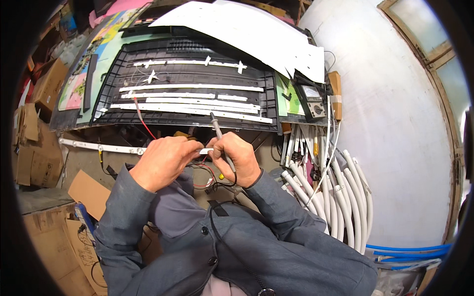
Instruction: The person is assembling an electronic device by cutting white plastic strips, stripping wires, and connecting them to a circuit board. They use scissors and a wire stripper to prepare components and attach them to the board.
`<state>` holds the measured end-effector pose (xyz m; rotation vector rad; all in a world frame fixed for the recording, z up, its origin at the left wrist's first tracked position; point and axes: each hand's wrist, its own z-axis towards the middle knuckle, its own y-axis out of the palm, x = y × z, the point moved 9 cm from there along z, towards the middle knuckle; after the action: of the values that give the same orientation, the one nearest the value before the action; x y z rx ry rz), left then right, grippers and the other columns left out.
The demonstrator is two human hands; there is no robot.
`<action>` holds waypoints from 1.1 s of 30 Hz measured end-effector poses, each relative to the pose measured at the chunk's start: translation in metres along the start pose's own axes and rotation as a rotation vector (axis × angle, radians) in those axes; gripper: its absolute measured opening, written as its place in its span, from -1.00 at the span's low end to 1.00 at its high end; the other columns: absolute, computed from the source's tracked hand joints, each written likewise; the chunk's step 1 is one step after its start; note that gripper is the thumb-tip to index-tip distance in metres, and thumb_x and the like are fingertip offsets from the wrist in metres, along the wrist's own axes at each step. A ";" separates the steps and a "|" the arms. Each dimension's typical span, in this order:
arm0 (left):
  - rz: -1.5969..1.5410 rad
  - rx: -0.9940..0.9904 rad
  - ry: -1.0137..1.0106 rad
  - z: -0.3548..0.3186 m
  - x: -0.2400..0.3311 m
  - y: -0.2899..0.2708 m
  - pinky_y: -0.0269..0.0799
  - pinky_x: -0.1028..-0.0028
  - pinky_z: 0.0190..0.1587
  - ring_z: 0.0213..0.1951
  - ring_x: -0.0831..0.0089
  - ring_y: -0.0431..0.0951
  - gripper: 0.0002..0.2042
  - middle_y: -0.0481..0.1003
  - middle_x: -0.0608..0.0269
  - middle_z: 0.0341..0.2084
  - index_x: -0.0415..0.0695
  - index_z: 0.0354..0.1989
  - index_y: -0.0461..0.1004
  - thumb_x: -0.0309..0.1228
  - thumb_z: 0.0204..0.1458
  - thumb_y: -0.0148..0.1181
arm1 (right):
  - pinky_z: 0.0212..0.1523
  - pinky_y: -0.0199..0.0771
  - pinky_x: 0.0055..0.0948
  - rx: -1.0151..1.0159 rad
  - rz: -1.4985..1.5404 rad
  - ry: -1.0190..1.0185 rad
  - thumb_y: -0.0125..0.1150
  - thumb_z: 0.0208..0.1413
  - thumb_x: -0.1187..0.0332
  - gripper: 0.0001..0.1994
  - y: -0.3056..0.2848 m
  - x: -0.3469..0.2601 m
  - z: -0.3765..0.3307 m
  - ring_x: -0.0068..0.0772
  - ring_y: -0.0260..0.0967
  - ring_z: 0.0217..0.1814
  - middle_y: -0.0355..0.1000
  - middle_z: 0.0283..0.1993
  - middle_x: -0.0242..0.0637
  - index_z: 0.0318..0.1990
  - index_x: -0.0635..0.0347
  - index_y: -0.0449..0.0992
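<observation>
A long white LED strip (pixel 103 147) runs crosswise in front of me, its right end between my hands. My left hand (pixel 167 159) is closed around it, fingers pinching near that end. In my right hand (pixel 236 157) is a grey test probe (pixel 216 127), its dark end pointing up and away; the thumb and fingertips also meet the strip's end. A red test lead (pixel 143 121) passes from the black panel down behind my left hand; whether that hand touches it cannot be seen. More white strips (pixel 192 89) lie on the black ribbed panel (pixel 197 76) beyond my hands.
An analog multimeter (pixel 313 102) rests at the panel's right. White sheets (pixel 237 24) cover the far side. Bundled white tubes (pixel 340 197) stand at right beside a pale wall (pixel 385 123). Cardboard boxes (pixel 42 158) are at left. Loose wires (pixel 210 180) hang beneath my hands.
</observation>
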<state>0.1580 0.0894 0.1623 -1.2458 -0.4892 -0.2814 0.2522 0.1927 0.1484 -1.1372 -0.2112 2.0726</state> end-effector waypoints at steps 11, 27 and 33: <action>0.320 0.116 -0.343 -0.048 -0.011 -0.023 0.43 0.15 -0.40 -0.45 0.06 0.54 -0.90 0.48 0.13 -0.53 -0.10 -0.31 0.58 -0.38 0.08 0.21 | -0.20 0.36 -0.17 -0.226 -1.012 0.109 0.19 -0.10 0.57 -0.79 -0.063 0.113 -0.010 -0.08 0.36 -0.17 0.39 -0.32 -0.23 -0.28 0.08 0.46; 0.287 0.295 -0.493 -0.069 -0.021 -0.041 0.36 0.22 -0.37 -0.44 0.05 0.50 -0.92 0.49 0.08 -0.46 -0.16 -0.23 0.53 -0.47 0.13 0.23 | -0.09 0.43 -0.16 -0.218 -1.028 0.178 0.11 -0.02 0.59 -0.67 -0.068 0.145 -0.011 -0.08 0.41 -0.05 0.45 -0.19 -0.21 -0.08 0.06 0.56; 0.349 0.265 -0.520 -0.068 -0.020 -0.037 0.38 0.25 -0.38 -0.44 0.08 0.51 -0.93 0.49 0.08 -0.46 -0.16 -0.25 0.52 -0.49 0.12 0.23 | -0.21 0.48 -0.23 0.137 -0.558 0.091 0.07 -0.15 0.72 -0.77 -0.066 0.083 -0.024 -0.09 0.46 -0.26 0.46 -0.37 -0.18 -0.37 0.20 0.53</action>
<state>0.1372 0.0124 0.1676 -1.1140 -0.7142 0.4042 0.2796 0.2908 0.1104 -0.9533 -0.2985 1.5163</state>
